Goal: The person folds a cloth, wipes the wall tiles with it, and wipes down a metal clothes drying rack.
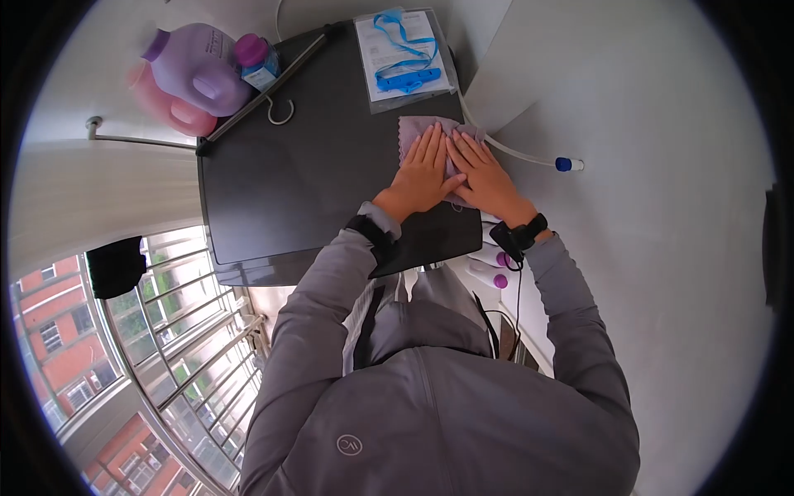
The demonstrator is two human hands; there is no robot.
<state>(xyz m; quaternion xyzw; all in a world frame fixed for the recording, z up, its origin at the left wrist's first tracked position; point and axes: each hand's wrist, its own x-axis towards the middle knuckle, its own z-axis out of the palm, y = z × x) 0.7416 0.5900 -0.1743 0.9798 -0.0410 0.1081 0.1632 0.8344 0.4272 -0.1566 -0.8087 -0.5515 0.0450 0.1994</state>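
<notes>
A pale purple cloth with a scalloped edge lies on the right side of the dark grey tabletop. My left hand rests flat on it, fingers stretched out. Beside it, my right hand presses on the cloth too, its fingers straight and close to the left fingertips. Both hands cover the middle of the cloth. Black bands circle both wrists, and a dark cable hangs from the right one.
A plastic sleeve with papers and a blue lanyard lies behind the cloth. Purple and pink jugs and a blue bottle stand back left, near a hook. A white hose runs along the right wall.
</notes>
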